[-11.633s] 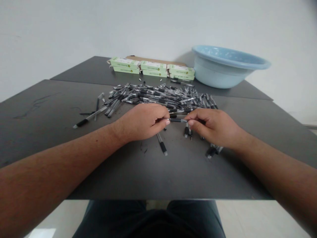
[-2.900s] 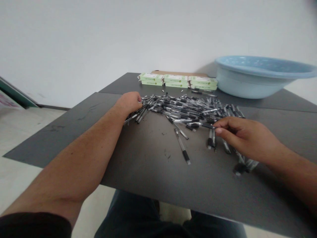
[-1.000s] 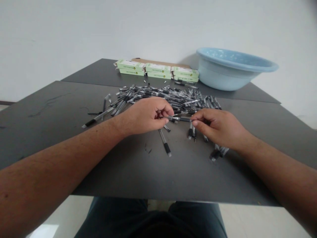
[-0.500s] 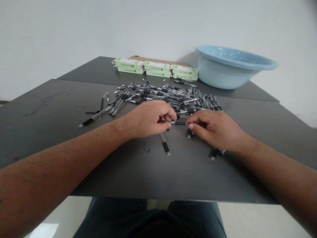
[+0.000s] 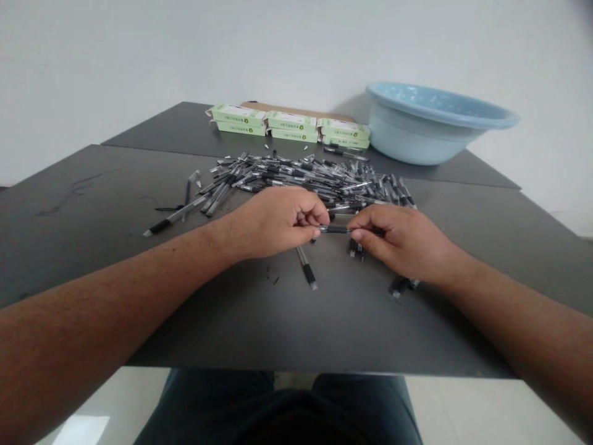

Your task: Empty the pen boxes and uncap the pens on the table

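Head view: one pen (image 5: 336, 229), dark-gripped, just off centre toward three o'clock. Left hand (image 5: 282, 221), since returned from the pen pile (image 5: 296, 175) at twelve o'clock: fingers curled, pinching its nine-o'clock end. Right hand (image 5: 402, 240): pinched on its three-o'clock end. Two-handed work, seemingly, resumed.

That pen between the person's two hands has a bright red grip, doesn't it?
Not red: the head view shows a black grip. The pen is indeed between the left hand and the right hand.

Dark table (image 5: 296, 334), pale wall (image 5: 139, 55) (part-shadowed)
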Tool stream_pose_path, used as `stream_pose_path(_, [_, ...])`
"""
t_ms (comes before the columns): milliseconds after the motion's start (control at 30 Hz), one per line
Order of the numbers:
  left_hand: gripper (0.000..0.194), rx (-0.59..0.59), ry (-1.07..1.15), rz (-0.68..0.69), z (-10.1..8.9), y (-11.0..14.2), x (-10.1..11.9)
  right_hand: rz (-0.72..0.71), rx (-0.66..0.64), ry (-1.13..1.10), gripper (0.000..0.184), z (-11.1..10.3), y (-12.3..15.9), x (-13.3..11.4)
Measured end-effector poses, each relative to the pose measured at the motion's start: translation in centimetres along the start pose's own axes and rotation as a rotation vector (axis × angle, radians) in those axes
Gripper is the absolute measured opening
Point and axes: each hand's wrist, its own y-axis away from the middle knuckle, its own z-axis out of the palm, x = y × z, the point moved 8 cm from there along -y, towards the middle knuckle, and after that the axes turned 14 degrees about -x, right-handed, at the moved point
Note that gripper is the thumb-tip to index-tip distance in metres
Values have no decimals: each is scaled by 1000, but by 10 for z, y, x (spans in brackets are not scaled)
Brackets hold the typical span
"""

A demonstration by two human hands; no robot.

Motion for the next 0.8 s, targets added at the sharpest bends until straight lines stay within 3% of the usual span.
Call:
stream_pose_path(267, [23, -46, -29, -10, 1, 1, 4, -62, 19, -60, 13, 3, 0, -3])
stream_pose_path(567, [28, 27, 108, -15, 1, 1, -1, -34, 54, -78, 14, -2, 1, 0])
stream_pose_path(800, [28, 113, -162, 75, -4, 7, 8, -26, 76, -85, 18, -5, 3, 4])
